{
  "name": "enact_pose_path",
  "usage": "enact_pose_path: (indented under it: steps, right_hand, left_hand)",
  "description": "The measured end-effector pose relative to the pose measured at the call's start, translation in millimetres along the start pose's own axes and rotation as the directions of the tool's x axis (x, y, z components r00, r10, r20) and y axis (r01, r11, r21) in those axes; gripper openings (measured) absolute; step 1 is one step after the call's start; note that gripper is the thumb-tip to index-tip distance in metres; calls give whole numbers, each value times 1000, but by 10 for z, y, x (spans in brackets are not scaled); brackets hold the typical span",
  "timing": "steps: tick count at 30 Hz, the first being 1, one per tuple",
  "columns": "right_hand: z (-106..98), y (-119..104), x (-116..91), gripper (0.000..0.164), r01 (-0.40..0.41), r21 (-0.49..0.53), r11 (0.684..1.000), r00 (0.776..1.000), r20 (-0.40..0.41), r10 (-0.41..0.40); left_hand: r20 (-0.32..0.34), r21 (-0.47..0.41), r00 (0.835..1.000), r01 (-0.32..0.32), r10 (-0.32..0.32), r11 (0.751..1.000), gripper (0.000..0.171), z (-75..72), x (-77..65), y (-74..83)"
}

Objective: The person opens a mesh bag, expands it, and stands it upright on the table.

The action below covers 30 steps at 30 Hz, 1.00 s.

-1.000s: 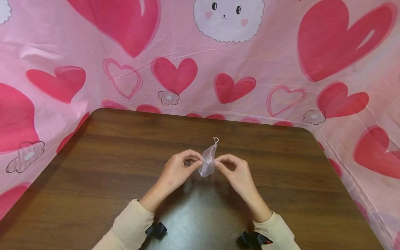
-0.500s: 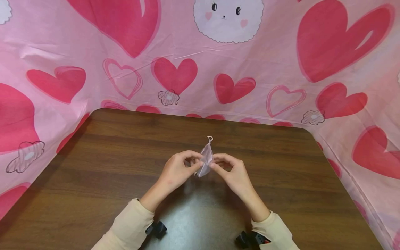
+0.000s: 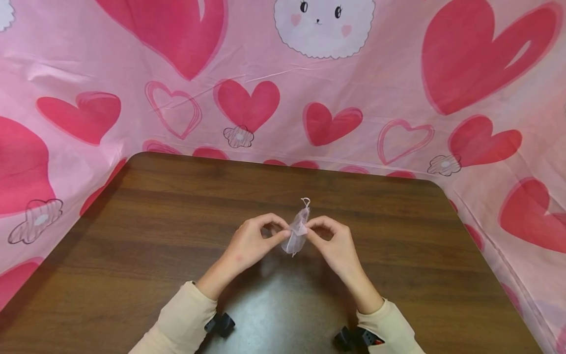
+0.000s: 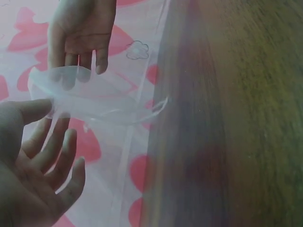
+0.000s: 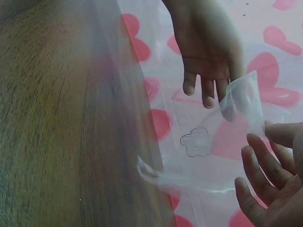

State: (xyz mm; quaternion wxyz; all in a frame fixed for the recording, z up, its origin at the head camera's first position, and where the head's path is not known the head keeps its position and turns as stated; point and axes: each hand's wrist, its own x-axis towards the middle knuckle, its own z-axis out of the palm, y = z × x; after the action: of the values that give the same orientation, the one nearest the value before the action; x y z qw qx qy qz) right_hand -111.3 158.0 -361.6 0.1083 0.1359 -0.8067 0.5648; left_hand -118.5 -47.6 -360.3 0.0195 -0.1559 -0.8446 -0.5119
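Observation:
A small sheer white drawstring pouch [image 3: 292,242] is held up between my two hands above the table. My left hand [image 3: 253,242] pinches one side of it between thumb and index finger. On the opposite side, the thumb and index finger of my right hand [image 3: 337,245] pinch the thin fabric. A looped white cord sticks out at the pouch's far end, and a short cord end shows at its near end. In the left wrist view the see-through pouch [image 4: 94,101] spans the gap between the hands. Part of the fabric [image 5: 245,101] stands up as a pointed flap in the right wrist view.
The dark brown wooden table [image 3: 177,196] spreads out under both hands. Behind and beside it hangs a pink cloth [image 3: 274,64] printed with red hearts. Black devices [image 3: 223,324] sit at both wrists, by the cream sleeves [image 3: 185,314].
The pouch tilts left and then back to the right between the fingers. My right hand shifts slightly left, then right again. My left hand barely moves, and both keep pinching the pouch.

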Motion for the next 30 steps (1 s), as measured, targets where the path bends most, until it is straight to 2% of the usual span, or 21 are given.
enact_pose_path:
  steps: [5,9,14,17,20,30]
  right_hand:
    - [5,2,1,7,8,17,1000,1000,17,-9]
    - [22,-9,-17,8,3,30,1000,999,42,-4]
    - [28,-20,-38,7,1,35,999,999,49,-2]
    - [15,-21,-42,8,-2,29,1000,999,38,1]
    - [1,-22,-41,7,-8,24,1000,999,36,8]
    - [-7,-26,-39,10,-16,46,999,999,38,15]
  left_hand:
    - [29,-21,998,-53,54,998,17,21,9,30]
    - [4,8,998,-59,59,998,14,41,11,50]
    - [-73,53,997,-25,29,998,6,30,6,58]
    - [-97,60,995,7,-1,998,7,9,-1,54]
    - [-113,59,993,25,-18,998,9,-6,-4,47]
    - [-123,38,992,25,-20,999,6,7,-10,67]
